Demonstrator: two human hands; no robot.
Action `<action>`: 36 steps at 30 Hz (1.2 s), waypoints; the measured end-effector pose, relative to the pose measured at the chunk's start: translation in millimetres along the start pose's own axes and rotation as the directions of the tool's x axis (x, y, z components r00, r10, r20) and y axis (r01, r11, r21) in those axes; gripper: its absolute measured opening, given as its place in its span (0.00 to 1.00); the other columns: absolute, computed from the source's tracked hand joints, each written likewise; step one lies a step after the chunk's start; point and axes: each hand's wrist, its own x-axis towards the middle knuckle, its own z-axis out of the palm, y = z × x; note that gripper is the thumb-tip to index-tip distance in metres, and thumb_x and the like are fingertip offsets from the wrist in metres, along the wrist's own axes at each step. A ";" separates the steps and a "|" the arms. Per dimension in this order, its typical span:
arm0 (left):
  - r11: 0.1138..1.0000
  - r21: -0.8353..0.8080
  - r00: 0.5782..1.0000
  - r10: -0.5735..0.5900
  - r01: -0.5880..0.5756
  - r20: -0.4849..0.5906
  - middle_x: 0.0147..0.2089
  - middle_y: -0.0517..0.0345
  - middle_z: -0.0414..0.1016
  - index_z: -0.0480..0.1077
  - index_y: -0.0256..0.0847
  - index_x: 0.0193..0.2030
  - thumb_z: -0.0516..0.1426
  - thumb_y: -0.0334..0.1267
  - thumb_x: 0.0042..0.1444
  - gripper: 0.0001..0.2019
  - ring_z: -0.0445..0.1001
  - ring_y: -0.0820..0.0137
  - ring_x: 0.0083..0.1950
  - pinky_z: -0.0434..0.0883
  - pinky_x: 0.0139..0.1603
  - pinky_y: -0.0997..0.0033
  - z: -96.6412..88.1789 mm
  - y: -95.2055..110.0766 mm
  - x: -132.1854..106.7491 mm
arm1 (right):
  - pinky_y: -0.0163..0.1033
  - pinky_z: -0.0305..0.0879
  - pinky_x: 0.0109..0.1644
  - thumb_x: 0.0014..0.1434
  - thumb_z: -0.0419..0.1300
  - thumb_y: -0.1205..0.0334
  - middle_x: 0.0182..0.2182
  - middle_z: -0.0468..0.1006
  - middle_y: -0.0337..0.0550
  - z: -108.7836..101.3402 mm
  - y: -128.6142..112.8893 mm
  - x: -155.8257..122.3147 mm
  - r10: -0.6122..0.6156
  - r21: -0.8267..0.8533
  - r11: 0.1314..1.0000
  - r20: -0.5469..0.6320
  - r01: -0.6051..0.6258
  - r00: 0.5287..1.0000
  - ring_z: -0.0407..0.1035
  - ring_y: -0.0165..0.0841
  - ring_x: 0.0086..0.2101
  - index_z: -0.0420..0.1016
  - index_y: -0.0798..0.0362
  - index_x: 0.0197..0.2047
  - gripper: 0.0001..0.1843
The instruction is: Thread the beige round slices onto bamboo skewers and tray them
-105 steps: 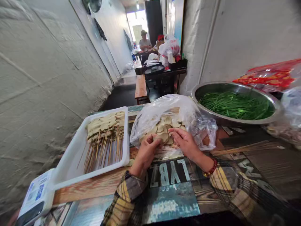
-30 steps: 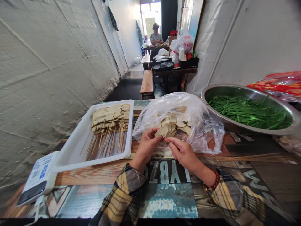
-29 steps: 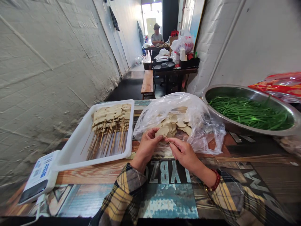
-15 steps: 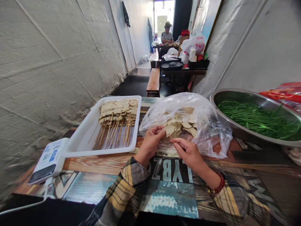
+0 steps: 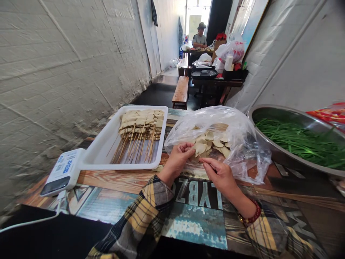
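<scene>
My left hand (image 5: 180, 159) is closed in a pinch on a pale, flat food slice (image 5: 199, 148) at the front of the open plastic bag. My right hand (image 5: 221, 175) is closed on a thin wooden skewer (image 5: 201, 158), its tip pointing at the slice; whether it has pierced the slice I cannot make out. More pale slices (image 5: 209, 136) lie heaped inside the clear plastic bag (image 5: 244, 142). To the left, a white tray (image 5: 122, 167) holds stacked skewered slices (image 5: 142, 120), with their bare sticks toward me.
At right stands a metal basin (image 5: 260, 149) of long green leaves (image 5: 299, 142). Loose skewers (image 5: 299, 195) lie below it. A white device (image 5: 60, 172) with a cable sits at left. Beyond are a wooden bench (image 5: 180, 90), cluttered tables and a seated person (image 5: 199, 37).
The camera view has turned slightly left, so the scene sits farther right. Both hands keep their grips, and the skewer tip stays close to the slice.
</scene>
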 end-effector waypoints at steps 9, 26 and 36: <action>0.998 0.064 0.999 0.027 -0.028 0.021 0.20 0.64 0.66 0.73 0.34 0.31 0.68 0.41 0.41 0.14 0.59 0.80 0.21 0.55 0.24 0.78 0.9 -1.5 -1.0 | 0.34 0.64 0.26 0.63 0.53 0.59 0.24 0.77 0.43 -0.3 -0.7 0.1 0.022 0.003 1.000 0.020 -0.022 1.000 0.71 0.34 0.26 0.80 0.57 0.44 0.17; 0.991 0.130 1.000 0.010 -0.010 0.006 0.23 0.63 0.70 0.74 0.35 0.33 0.67 0.42 0.42 0.14 0.63 0.78 0.24 0.56 0.25 0.78 0.0 -3.2 -0.2 | 0.32 0.59 0.22 0.63 0.54 0.54 0.17 0.70 0.37 2.3 3.7 0.7 0.055 0.074 0.996 -0.001 -0.055 0.998 0.66 0.31 0.20 0.78 0.54 0.40 0.15; 0.999 -0.026 0.997 -0.031 0.032 0.064 0.33 0.57 0.76 0.76 0.35 0.41 0.68 0.43 0.43 0.19 0.71 0.74 0.33 0.66 0.34 0.76 2.0 -2.0 -0.4 | 0.31 0.53 0.22 0.65 0.52 0.55 0.16 0.62 0.31 7.9 10.0 -1.0 0.104 0.206 0.972 0.040 -0.110 0.994 0.58 0.27 0.18 0.73 0.55 0.40 0.14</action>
